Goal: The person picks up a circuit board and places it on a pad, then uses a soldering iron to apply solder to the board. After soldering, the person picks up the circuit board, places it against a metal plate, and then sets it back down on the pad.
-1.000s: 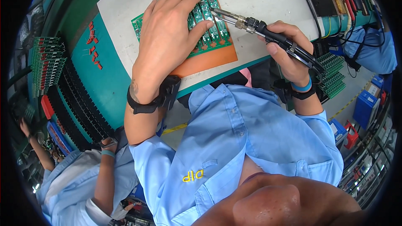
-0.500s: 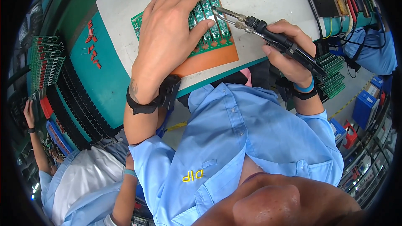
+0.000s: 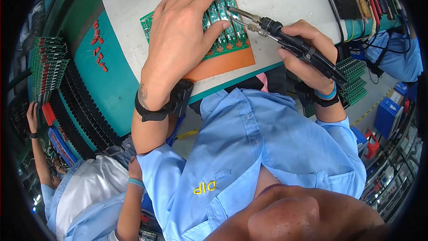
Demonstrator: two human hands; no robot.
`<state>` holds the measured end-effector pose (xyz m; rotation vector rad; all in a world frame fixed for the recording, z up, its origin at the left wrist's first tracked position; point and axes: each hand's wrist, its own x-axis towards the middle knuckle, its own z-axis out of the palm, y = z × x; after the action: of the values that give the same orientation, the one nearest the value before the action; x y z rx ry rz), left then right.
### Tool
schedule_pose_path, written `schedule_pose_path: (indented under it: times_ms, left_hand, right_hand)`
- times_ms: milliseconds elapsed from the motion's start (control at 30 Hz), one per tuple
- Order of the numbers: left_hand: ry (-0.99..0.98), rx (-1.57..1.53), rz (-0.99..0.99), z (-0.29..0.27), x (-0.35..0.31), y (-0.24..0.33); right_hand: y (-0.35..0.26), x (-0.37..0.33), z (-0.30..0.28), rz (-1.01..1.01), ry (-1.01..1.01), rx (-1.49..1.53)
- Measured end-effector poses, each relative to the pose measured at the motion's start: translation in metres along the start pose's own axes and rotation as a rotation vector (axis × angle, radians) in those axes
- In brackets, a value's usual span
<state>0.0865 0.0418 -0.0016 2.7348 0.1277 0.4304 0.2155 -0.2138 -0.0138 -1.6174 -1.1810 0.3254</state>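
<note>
My left hand [image 3: 179, 33] lies flat with its fingers stretched out over a green circuit board panel [image 3: 232, 44], covering much of its left part. The panel is split into several narrow strips with small parts on them, and rests on an orange-brown sheet [image 3: 223, 66]. In my right hand [image 3: 314, 56] is a black soldering iron [image 3: 292, 41] with a thin metal tube fixed beside its tip. The iron's tip points left and sits at the upper right part of the panel; whether it touches a joint I cannot tell.
Red components [image 3: 99, 56] lie on the green mat at left, near black slotted strips [image 3: 87, 102]. Stacked green boards stand at far left [image 3: 49, 67] and right [image 3: 352, 78]. A black cable [image 3: 331, 4] and hand tools [image 3: 373, 6] are at upper right. A co-worker [image 3: 93, 192] sits at left.
The soldering iron has tilted slightly, its tip staying near the same place on the panel. My left hand is almost still. At left, the co-worker's hand has risen slightly.
</note>
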Motion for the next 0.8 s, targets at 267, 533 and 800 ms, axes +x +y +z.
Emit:
schedule_pose_path:
  times_ms: [267,533,800]
  left_hand:
    - [-0.005,0.000,0.002,0.000,0.001,-0.001]
    - [0.003,0.027,0.008,-0.003,0.000,-0.002]
    - [-0.033,0.047,-0.014,-0.012,-0.003,-0.007]
  right_hand:
    - [-0.005,-0.005,-0.004,-0.036,0.030,0.018]
    - [-0.010,-0.007,0.000,0.021,0.023,0.083]
    - [-0.005,-0.002,0.012,0.049,0.040,0.042]
